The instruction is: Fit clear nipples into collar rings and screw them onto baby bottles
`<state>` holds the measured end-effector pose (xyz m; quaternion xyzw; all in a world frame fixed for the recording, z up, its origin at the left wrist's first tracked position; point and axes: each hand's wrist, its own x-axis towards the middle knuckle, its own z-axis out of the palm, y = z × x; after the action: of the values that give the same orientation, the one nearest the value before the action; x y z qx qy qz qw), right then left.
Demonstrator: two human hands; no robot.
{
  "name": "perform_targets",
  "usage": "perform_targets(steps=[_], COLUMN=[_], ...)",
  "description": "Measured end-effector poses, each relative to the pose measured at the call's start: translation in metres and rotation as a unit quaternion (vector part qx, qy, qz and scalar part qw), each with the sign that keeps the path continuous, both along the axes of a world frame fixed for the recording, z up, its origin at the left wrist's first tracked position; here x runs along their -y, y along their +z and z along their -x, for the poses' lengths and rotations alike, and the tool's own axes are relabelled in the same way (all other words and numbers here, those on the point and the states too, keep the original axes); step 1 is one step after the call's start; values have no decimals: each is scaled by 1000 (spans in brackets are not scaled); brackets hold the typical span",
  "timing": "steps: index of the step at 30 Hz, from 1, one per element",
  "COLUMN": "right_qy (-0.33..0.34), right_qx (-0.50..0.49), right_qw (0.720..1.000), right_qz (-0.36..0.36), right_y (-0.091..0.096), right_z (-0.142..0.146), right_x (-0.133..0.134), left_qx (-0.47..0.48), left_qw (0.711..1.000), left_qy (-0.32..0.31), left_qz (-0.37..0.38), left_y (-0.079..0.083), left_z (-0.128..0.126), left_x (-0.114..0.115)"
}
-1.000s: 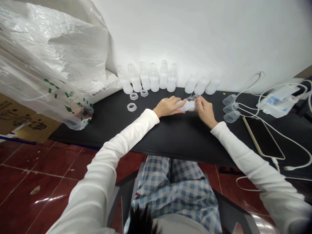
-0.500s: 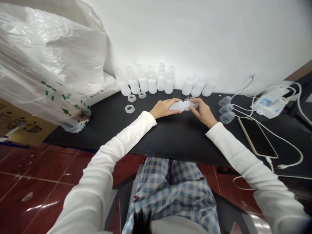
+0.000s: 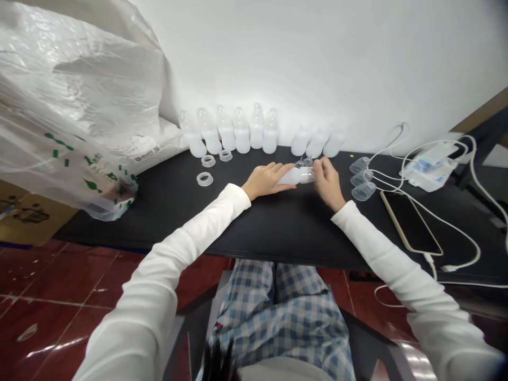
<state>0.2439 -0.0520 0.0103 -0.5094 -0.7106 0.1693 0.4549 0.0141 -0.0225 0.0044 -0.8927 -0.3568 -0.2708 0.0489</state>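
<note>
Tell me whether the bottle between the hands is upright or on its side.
On its side: the white bottle is held level between the left hand and right hand, unlike the upright bottles behind it.

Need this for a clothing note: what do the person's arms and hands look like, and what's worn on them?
Each arm is covered by a plain white long sleeve, the left sleeve and the right sleeve, smooth and fitted, ending at the wrist. The left hand and right hand are bare, with no gloves.
</note>
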Motion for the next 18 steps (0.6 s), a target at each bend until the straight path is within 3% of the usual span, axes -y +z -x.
perform_targets(steps=[4, 6, 12, 18], right_qy=[7, 10, -40, -51], right_qx=[92, 89, 35, -9], right_qw=[991, 989, 996, 997], right_qz=[-97, -118, -68, -51], right_y=[0, -2, -4, -4], right_z=[2, 5, 8, 5], right_x=[5, 4, 3, 2], left_qx=[20, 15, -20, 13], left_qw=[997, 997, 1000, 1000], left_qy=[-8, -7, 2, 11], left_qz=[80, 75, -23, 5], left_y=[1, -1, -11, -12], left_z=[3, 4, -5, -4], left_x=[-1, -2, -3, -8])
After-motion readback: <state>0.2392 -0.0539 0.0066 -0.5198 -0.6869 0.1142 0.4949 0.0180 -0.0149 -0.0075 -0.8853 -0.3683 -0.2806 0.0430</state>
